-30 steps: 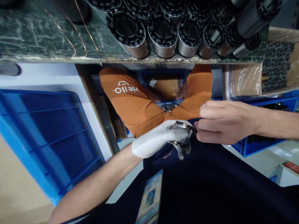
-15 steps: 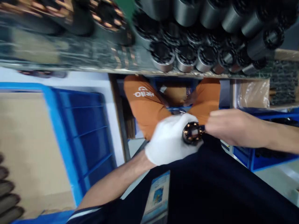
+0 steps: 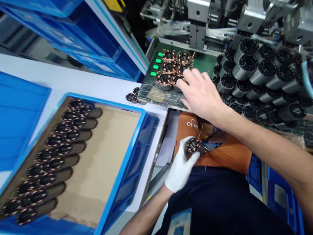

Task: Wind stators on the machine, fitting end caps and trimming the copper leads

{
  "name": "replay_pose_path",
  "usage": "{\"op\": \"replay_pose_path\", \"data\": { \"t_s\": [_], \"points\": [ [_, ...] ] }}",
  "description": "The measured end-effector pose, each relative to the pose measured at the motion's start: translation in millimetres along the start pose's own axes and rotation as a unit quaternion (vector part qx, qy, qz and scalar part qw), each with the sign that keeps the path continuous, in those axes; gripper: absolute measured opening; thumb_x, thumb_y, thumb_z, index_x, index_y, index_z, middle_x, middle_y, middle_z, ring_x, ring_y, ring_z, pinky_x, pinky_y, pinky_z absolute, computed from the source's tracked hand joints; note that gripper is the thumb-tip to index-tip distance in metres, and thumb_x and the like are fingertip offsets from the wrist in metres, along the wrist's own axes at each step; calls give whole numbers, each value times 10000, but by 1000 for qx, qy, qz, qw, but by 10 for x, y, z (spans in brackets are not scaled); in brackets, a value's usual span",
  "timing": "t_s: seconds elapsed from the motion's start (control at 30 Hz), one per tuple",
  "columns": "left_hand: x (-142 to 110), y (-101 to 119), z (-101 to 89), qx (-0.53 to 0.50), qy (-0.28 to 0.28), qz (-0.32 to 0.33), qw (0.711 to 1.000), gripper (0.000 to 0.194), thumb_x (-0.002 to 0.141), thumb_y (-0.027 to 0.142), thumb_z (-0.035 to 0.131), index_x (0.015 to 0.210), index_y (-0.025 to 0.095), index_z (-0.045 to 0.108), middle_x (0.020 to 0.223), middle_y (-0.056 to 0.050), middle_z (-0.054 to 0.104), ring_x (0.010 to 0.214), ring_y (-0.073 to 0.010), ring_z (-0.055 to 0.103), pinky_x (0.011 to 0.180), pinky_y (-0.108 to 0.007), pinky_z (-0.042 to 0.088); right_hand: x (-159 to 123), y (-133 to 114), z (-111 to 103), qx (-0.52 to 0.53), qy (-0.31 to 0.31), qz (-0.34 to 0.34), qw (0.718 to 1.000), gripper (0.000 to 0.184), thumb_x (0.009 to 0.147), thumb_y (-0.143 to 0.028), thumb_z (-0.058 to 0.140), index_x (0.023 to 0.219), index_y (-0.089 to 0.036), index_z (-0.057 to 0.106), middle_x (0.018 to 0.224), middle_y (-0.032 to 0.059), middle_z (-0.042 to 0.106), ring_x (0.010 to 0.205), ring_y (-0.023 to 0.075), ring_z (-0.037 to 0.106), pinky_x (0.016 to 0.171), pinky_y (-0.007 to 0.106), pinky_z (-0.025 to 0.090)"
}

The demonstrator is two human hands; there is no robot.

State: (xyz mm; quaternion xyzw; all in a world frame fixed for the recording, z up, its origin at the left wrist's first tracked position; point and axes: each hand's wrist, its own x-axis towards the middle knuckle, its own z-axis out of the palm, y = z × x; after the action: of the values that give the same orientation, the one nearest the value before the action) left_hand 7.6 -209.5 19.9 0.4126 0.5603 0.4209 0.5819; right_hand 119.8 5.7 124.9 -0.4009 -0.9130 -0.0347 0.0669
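My left hand [image 3: 182,163], in a white glove, is wrapped around a motor stator [image 3: 193,145] above my lap. Copper windings ring its open end, and a thin loose wire sticks up from it. My bare right hand [image 3: 199,91] reaches over the green bench top, its fingers bent onto a copper-wound stator [image 3: 177,79] at the near right of a small group. The hand covers part of that stator and its neighbours. Other wound stators [image 3: 164,79] stand upright beside it, loose wire ends showing.
Steel stators without visible copper [image 3: 246,67] are stacked at the right of the bench. A blue crate [image 3: 139,130] on the left holds rows of wound stators on cardboard. Machine fixtures [image 3: 198,13] stand behind, and green buttons [image 3: 156,67] line the bench's left side.
My right hand has left the stator in my left hand and moved up to the group on the bench. My left hand keeps its stator. The view has swung up and left.
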Motion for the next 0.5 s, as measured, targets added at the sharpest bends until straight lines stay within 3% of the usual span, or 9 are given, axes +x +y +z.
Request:
{"op": "replay_pose_path", "data": {
  "t_s": [0.1,0.2,0.33,0.43,0.5],
  "points": [
    [-50,-41,-59,69,49,55,995,531,1032,354,785,1522,276,595,1521,-97,726,1430,-289,732,1271,-488,575,460,-37,180,-28,-50,22,998,310,1122,-100,457,1248,-81,740,1441,225,648,1424,385,554,1195,569,461],
    [-45,-97,-141,152,94,159,971,596,1015,239,806,1565,295,585,1522,-97,766,1389,-282,781,1211,-464,637,474,6,136,-38,-63,-22,997,306,1123,-104,457,1144,-122,762,1363,201,683,1360,364,566,1177,562,461],
    [136,-54,-225,231,114,314,914,708,1002,278,856,1638,250,547,1556,-155,762,1439,-322,764,1224,-479,646,-27,3,-333,-16,39,-85,995,222,1159,-217,551,1064,-169,746,1153,145,695,1142,312,585,1061,510,478],
    [436,116,-202,257,132,355,889,708,1002,222,816,1650,221,531,1587,-175,741,1535,-339,694,1277,-509,608,-598,-80,-797,99,87,-115,985,238,1144,-286,671,924,-194,663,952,64,609,920,234,509,920,434,463],
    [699,249,-134,270,150,355,882,668,992,200,811,1608,199,553,1607,-192,724,1592,-356,639,1305,-539,579,-996,-149,-995,205,65,-115,970,255,1108,-262,741,906,-200,597,905,21,547,867,195,467,885,407,455]
  ]
}}
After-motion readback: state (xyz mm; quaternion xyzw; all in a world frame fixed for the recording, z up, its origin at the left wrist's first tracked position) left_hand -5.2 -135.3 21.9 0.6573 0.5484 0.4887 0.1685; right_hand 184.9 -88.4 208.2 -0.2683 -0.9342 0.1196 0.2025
